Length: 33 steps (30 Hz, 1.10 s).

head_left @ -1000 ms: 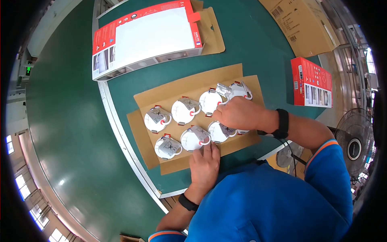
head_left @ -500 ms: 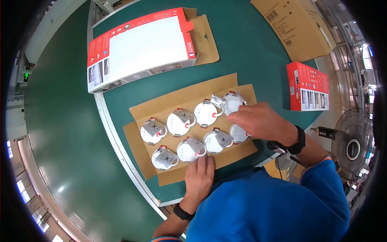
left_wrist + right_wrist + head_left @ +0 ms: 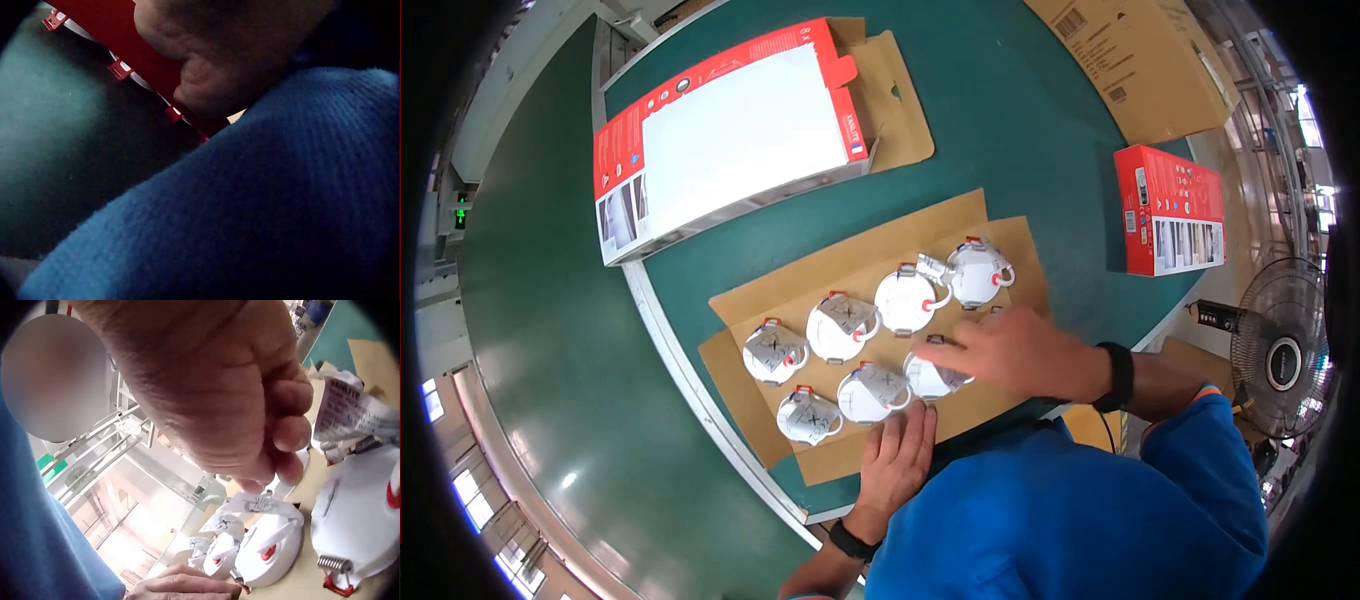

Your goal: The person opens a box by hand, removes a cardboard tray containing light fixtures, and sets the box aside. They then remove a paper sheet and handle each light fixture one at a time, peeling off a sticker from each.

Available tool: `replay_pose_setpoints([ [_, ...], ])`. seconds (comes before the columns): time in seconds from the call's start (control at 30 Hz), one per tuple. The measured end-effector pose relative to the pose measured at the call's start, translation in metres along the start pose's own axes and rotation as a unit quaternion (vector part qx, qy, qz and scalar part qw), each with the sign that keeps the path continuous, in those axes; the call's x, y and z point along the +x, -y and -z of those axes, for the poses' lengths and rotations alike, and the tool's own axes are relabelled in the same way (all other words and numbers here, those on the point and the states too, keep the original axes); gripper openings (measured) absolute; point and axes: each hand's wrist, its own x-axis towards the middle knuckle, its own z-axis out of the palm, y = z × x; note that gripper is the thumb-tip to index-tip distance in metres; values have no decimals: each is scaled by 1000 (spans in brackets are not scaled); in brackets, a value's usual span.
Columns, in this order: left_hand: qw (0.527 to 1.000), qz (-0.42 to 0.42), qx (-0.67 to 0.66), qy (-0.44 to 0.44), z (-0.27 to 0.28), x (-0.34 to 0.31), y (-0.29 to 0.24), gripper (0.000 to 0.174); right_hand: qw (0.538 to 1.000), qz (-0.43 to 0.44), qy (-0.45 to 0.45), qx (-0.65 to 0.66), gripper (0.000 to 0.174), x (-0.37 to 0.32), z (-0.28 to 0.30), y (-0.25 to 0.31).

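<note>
Several round white downlights (image 3: 902,303) with red clips, white looped cables and silver labels sit in two rows on a brown cardboard insert (image 3: 840,268). My right hand (image 3: 1032,352), blurred, hovers over the right end of the near row and covers part of a downlight (image 3: 927,378) there; nothing shows in its grasp. In the right wrist view its fingers (image 3: 292,433) are loosely bent above the lamps. My left hand (image 3: 897,452) rests with straight fingers at the insert's near edge. In the dark left wrist view, the left hand (image 3: 212,69) lies against a red surface (image 3: 112,25) with red clips along it.
A large red and white box (image 3: 740,130) with an open cardboard flap lies at the far left of the green table (image 3: 990,110). A smaller red box (image 3: 1170,210) stands at the right, below a brown carton (image 3: 1145,70). A fan (image 3: 1282,360) stands beyond the table's right side.
My right hand has left the far-right downlight, whose cable loop now shows, and has moved toward me and left over the near row. The left hand stays at the insert's near edge.
</note>
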Motion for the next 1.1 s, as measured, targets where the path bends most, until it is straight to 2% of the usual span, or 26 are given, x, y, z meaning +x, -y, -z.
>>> replay_pose_setpoints([
  [0.2, 998, 7, 48, -31, -6, 2, -4, 39, 996, -7, 52, -67, 42, 3, -9, 0],
  [0.4, 999, 21, 32, -19, -2, 3, -5, 37, 999, -11, 27, 16, 37, 0, -5, -5],
  [0.5, 999, 23, 35, -27, -3, 3, -7, 38, 999, -3, 33, 1, 46, -10, -6, -1],
  [0.6, 1000, 8, 4, 4, 4, 3, -2, 41, 997, -38, -67, 7, 50, -32, 14, 9],
  [0.63, 1000, 3, -9, -6, 4, 2, -2, 42, 986, -114, -112, 45, 39, -39, 22, 13],
  [0.73, 997, 32, -60, -29, 5, -5, -6, 41, 946, -214, -243, 15, 26, -71, 27, 0],
  [0.87, 983, 56, -147, -96, 23, -21, -2, 37, 916, -285, -277, 47, 21, -116, 1, 4],
  [0.97, 972, 118, -92, -179, 32, -47, 17, 36, 906, -317, -274, 62, 22, -138, -25, 16],
  [1.03, 947, 197, -34, -251, 35, -59, 42, 36, 892, -345, -273, 104, 22, -146, -43, 27],
  [1.07, 915, 266, -43, -300, 36, -59, 52, 35, 863, -382, -255, 208, 25, -148, -50, 34],
  [1.1, 890, 330, -76, -305, 35, -59, 63, 34, 824, -412, -235, 310, 28, -148, -57, 41],
])
